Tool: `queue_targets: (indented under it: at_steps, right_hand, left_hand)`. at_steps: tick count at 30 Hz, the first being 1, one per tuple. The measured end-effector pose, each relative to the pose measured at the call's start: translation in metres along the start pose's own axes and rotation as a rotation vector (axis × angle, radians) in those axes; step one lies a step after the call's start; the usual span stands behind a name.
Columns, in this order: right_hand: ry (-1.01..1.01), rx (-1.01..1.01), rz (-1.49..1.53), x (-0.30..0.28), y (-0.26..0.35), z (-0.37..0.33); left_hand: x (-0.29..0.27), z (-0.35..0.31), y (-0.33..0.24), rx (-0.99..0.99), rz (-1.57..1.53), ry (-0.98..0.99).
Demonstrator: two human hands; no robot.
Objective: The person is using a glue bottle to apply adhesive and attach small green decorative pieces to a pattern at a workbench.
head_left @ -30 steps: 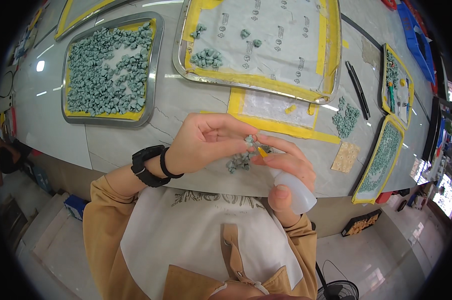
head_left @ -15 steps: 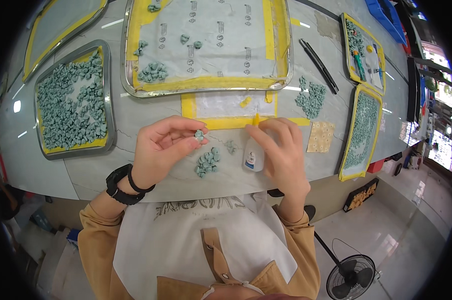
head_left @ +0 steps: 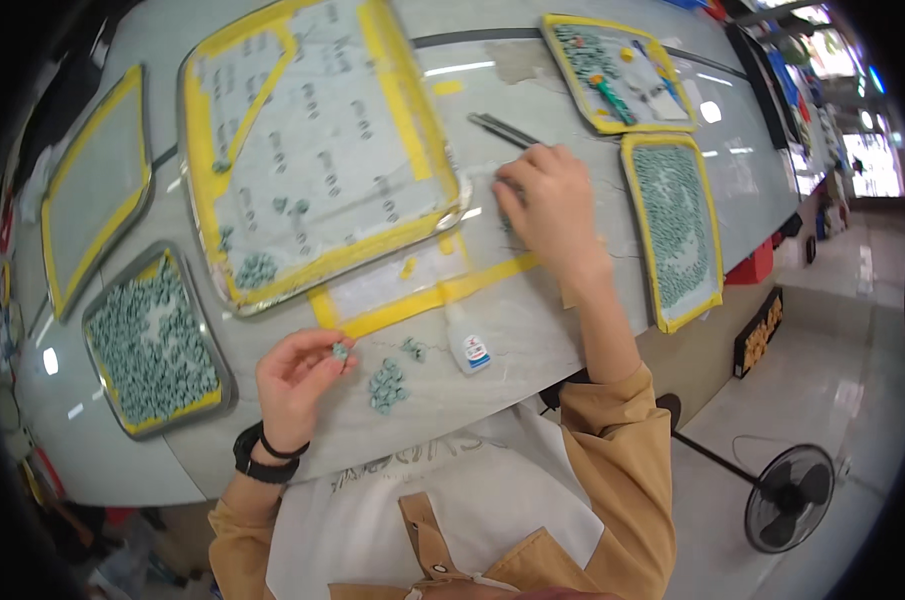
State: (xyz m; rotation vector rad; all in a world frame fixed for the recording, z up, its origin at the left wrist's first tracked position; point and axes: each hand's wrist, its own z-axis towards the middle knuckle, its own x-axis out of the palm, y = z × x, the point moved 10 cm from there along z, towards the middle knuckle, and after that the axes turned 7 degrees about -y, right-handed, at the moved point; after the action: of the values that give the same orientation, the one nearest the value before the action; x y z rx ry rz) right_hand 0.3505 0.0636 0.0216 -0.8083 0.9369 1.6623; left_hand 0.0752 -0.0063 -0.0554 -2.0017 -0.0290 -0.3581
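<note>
- Left grip [head_left: 292,382], left of white bottle [head_left: 468,343]: pinching my green piece [head_left: 340,351] by fingertips, likely for visibility.
- Right grip [head_left: 554,208], beyond white bottle: closure hidden; I cannot tell.

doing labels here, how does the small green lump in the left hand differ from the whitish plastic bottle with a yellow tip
The small green lump is held in the left hand, while the yellow-tipped whitish plastic bottle rests on the grey table. The lump is knobbly; the bottle is smooth-sided and labelled. The lump is far smaller than the bottle.
</note>
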Motion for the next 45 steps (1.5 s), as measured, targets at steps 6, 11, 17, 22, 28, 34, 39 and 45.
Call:
queue_targets:
  at_steps: [6, 11, 17, 22, 28, 34, 39, 45]
  right_hand:
    - [-0.062, -0.041, -0.103, 0.005, 0.006, -0.008]
    - [-0.287, -0.100, 0.148, -0.056, 0.025, -0.017]
    - [-0.719, -0.276, 0.821, -0.170, 0.093, -0.120]
    - [-0.742, -0.074, 1.054, -0.145, 0.060, -0.183]
    - [-0.774, 0.071, 1.166, -0.140, 0.011, -0.237]
    - [-0.794, 0.153, 1.275, -0.126, -0.017, -0.264]
    - [-0.829, 0.179, 1.364, -0.117, -0.027, -0.277]
    - [-0.848, 0.174, 1.387, -0.109, -0.031, -0.290]
  left_hand:
    - [0.002, -0.010, -0.005, 0.022, -0.096, 0.055]
    - [0.017, -0.008, -0.009, 0.076, -0.045, 0.166]
    - [0.090, -0.068, -0.021, 0.093, 0.004, 0.099]
    - [0.150, -0.103, 0.028, 0.036, 0.088, 0.140]
    - [0.193, -0.119, 0.071, 0.001, 0.182, 0.265]
    - [0.212, -0.127, 0.093, -0.013, 0.204, 0.151]
    - [0.222, -0.128, 0.105, -0.025, 0.245, 0.245]
    - [0.225, -0.130, 0.111, -0.012, 0.283, 0.227]
